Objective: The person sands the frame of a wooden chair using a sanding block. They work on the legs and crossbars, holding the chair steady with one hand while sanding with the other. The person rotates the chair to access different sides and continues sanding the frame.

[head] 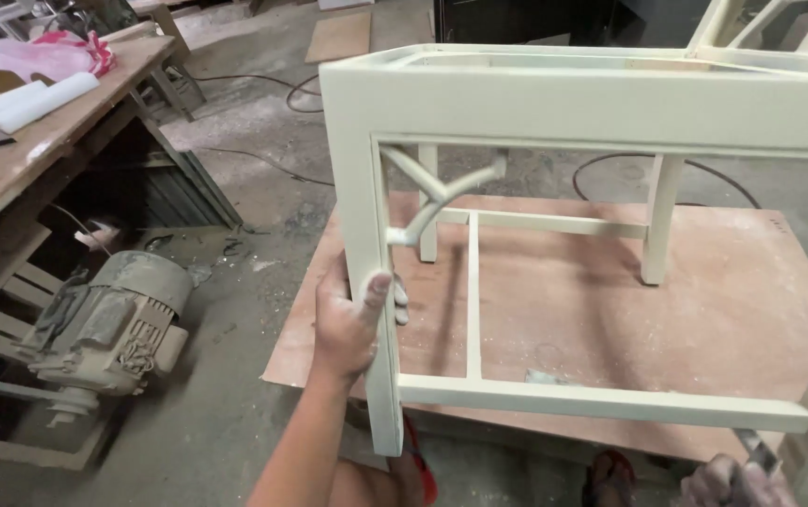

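A cream-painted wooden table frame (592, 103) stands on a plywood board (723, 310) on the floor. My left hand (352, 314) grips its near left leg (366, 216) about halfway up, thumb on the front face. My right hand (728, 481) is at the bottom right edge, dusty, closed around a small tool whose metal part shows by the frame's right leg; what kind of tool is unclear. A curved brace (442, 192) sits in the frame's upper left corner.
A dusty electric motor (108, 324) lies on the floor at the left under a wooden workbench (38, 150) with white rolls and a pink bag. Cables run across the concrete floor behind. A red sandal (423, 469) shows below the leg.
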